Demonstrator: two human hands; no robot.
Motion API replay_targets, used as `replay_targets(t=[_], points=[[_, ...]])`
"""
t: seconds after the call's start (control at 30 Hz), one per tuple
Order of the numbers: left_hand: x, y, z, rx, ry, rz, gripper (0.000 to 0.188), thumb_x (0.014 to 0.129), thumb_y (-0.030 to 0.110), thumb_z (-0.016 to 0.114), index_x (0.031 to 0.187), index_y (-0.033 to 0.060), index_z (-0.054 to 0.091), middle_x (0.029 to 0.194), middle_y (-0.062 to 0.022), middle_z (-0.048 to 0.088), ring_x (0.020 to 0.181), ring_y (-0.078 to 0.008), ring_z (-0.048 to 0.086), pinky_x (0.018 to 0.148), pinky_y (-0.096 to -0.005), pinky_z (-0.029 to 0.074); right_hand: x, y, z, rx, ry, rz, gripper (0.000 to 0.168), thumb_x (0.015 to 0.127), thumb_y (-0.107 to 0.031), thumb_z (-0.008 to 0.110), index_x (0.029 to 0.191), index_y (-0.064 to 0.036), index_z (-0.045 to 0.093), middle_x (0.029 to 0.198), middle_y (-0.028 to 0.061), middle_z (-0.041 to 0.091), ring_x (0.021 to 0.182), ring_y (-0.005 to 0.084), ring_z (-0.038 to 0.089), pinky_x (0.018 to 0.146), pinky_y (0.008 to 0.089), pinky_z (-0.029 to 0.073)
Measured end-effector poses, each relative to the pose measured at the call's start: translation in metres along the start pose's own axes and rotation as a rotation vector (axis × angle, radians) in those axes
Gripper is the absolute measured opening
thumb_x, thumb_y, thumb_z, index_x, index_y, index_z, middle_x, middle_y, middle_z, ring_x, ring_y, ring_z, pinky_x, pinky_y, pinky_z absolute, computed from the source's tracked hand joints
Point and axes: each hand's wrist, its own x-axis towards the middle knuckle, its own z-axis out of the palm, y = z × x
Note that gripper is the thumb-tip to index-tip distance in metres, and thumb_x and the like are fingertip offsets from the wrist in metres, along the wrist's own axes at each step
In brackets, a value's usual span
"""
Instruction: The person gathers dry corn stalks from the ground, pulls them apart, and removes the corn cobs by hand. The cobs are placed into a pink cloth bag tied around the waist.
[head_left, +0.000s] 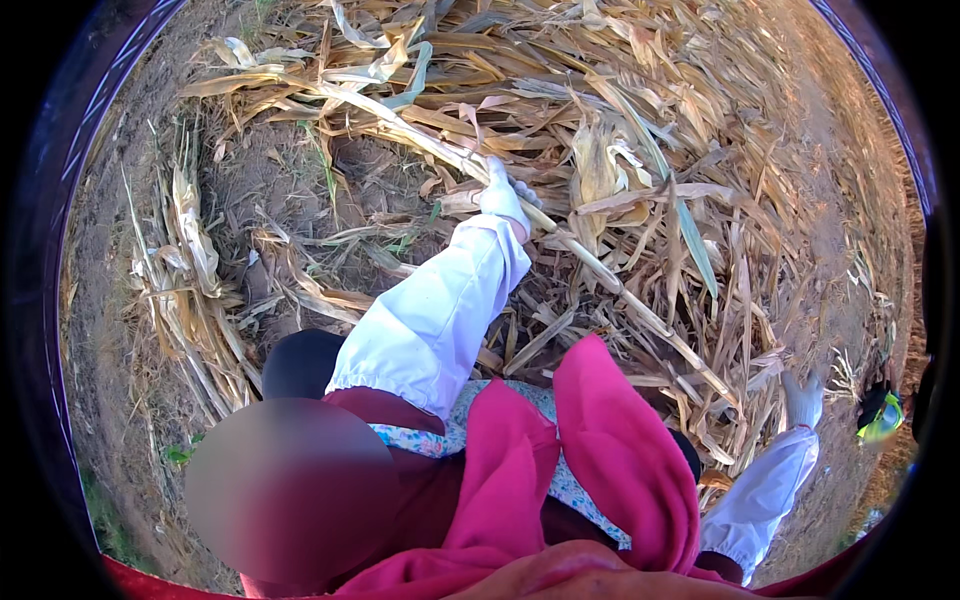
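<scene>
A dry corn stalk (652, 319) runs aslant before me, from the leaf heap at upper left down to the lower right. Around its middle, my left hand (504, 196) in a pale glove is closed, thumb on top. Just right of that hand, a corn ear in dry husk (592, 169) lies among the leaves. My right hand (802, 399), also gloved, is out at the far right, beyond the stalk's lower end and apart from it. Its fingers look spread, somewhat blurred, and nothing shows in them.
Dry corn leaves (495, 64) and stalks cover the ground ahead. A bundle of stalks (199, 300) lies on bare soil (270, 165) at left. My pink scarf (622, 450) hangs in front of me. A black and yellow-green item (881, 416) sits at far right.
</scene>
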Motion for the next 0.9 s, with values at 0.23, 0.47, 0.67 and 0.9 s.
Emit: replay_targets(t=[0.23, 0.47, 0.67, 0.9], points=[[-0.086, -0.098, -0.002, 0.13, -0.466, -0.352, 0.035, 0.088, 0.036, 0.052, 0.083, 0.0014, 0.048, 0.073, -0.0138, 0.057, 0.066, -0.0274, 0.06, 0.067, -0.0429, 0.052, -0.073, -0.32, -0.079, 0.66, -0.38, -0.9, 0.047, 0.08, -0.045, 0.056, 0.103, -0.004, 0.062, 0.092, 0.0136, 0.064, 0.081, 0.0156, 0.06, 0.074, 0.0274, 0.045], [-0.102, -0.165, -0.076, 0.406, -0.727, -0.474, 0.032, 0.088, 0.031, 0.05, 0.1, 0.0023, 0.059, 0.085, -0.0095, 0.061, 0.078, -0.024, 0.06, 0.072, -0.037, 0.049, -0.112, -0.461, -0.006, 1.59, -1.388, -0.772, 0.046, 0.084, -0.029, 0.057, 0.123, -0.007, 0.046, 0.095, 0.0075, 0.061, 0.088, 0.0197, 0.059, 0.078, 0.0309, 0.047], [-0.065, -0.137, -0.072, 0.419, -0.649, -0.354, 0.039, 0.088, 0.037, 0.045, 0.106, 0.0039, 0.056, 0.089, -0.0105, 0.06, 0.081, -0.0261, 0.059, 0.075, -0.0377, 0.048, -0.163, -0.479, -0.057, 1.368, -1.432, -0.738, 0.036, 0.084, -0.019, 0.056, 0.117, -0.006, 0.049, 0.089, 0.0051, 0.062, 0.079, 0.0179, 0.061, 0.068, 0.0266, 0.049], [0.041, -0.048, -0.073, 0.183, -0.613, 0.029, 0.047, 0.089, 0.044, 0.039, 0.114, 0.0056, 0.052, 0.095, -0.0117, 0.059, 0.083, -0.0285, 0.057, 0.078, -0.0386, 0.047, -0.126, -0.486, -0.014, 1.683, -0.997, -0.354, 0.032, 0.084, -0.015, 0.057, 0.112, -0.002, 0.05, 0.084, 0.005, 0.06, 0.074, 0.0166, 0.06, 0.062, 0.0274, 0.048]])
